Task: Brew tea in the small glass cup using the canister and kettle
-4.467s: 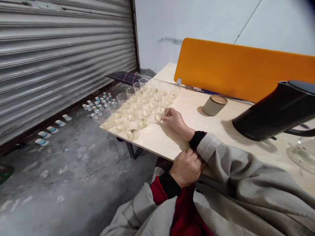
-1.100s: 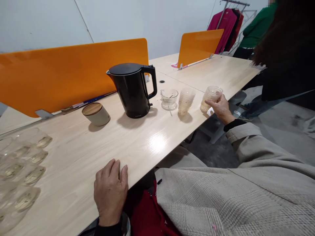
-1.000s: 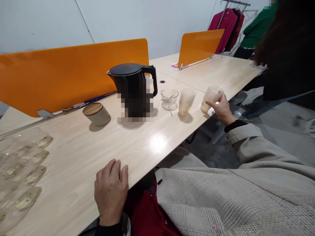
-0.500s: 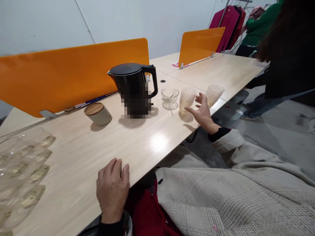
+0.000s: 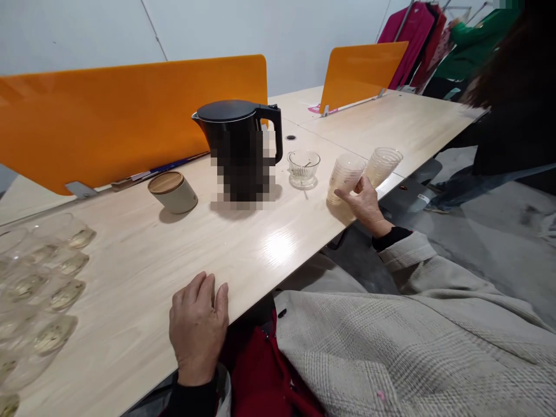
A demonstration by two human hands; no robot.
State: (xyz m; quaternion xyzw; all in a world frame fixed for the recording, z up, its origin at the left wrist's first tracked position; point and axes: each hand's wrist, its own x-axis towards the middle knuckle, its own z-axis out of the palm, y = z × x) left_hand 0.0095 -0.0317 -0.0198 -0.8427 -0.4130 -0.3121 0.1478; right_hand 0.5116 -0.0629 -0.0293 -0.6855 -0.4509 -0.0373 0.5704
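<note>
My right hand (image 5: 365,204) has its thumb and fingers around the lower part of a stack of clear plastic cups (image 5: 346,174), which stands upright on the table. Just beyond it is a second stack of clear cups (image 5: 384,163). My left hand (image 5: 198,330) lies palm down at the table's front edge, fingers extended and holding nothing. To the left of the gripped stack sits a ribbed glass cup (image 5: 304,167) with something thin in it. A black electric kettle (image 5: 237,124) stands farther left, its handle toward the cups.
A pale canister with a wooden lid (image 5: 174,196) stands left of the kettle. Several clear cups holding pale liquid (image 5: 65,295) crowd the table's left end. Orange dividers (image 5: 130,110) run along the back. A person in dark clothing (image 5: 516,127) is at the right.
My right hand has closed from a spread pose onto the nearer cup stack. The left hand stays at the table edge. The view has shifted slightly.
</note>
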